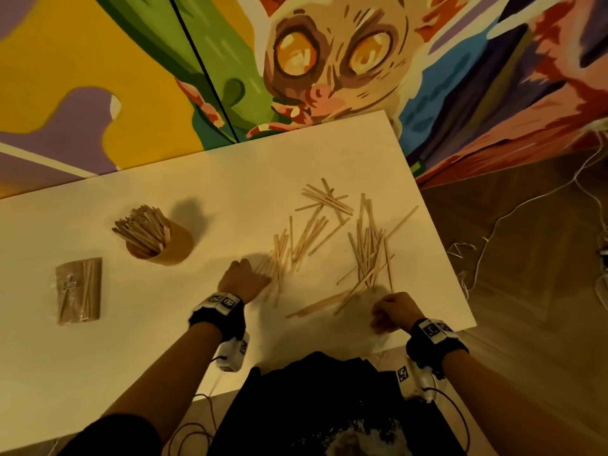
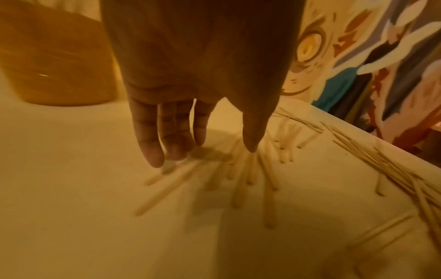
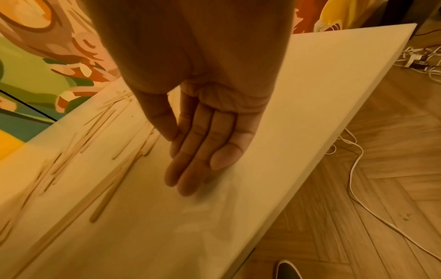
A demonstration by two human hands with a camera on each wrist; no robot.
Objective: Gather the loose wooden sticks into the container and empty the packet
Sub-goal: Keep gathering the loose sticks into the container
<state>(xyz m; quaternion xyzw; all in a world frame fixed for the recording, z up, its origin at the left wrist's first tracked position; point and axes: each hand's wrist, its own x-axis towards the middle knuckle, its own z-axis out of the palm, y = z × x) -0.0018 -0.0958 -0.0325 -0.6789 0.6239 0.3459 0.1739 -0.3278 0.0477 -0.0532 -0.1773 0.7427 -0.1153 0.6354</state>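
Mostly loose wooden sticks point(image 1: 316, 238) lie scattered toward the table's point(image 1: 214, 179) right edge; container point(image 1: 158, 238) and packet point(image 1: 79, 291) sit toward the left. My left hand point(image 1: 241, 279) rests straight fingers on some, gripping none; right hand point(image 1: 393, 312) seems relaxed, empty. Sticks look light, stiff, slippery: I'd rake, then pinch mid-length. Packet label unreadable.

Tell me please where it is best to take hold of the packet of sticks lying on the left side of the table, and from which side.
Probably grip the packet across its two long edges near the middle, coming from above. It lies flat on the table, long axis running away from the person, and the sticks inside stiffen it lengthwise. The left hand is nearer.
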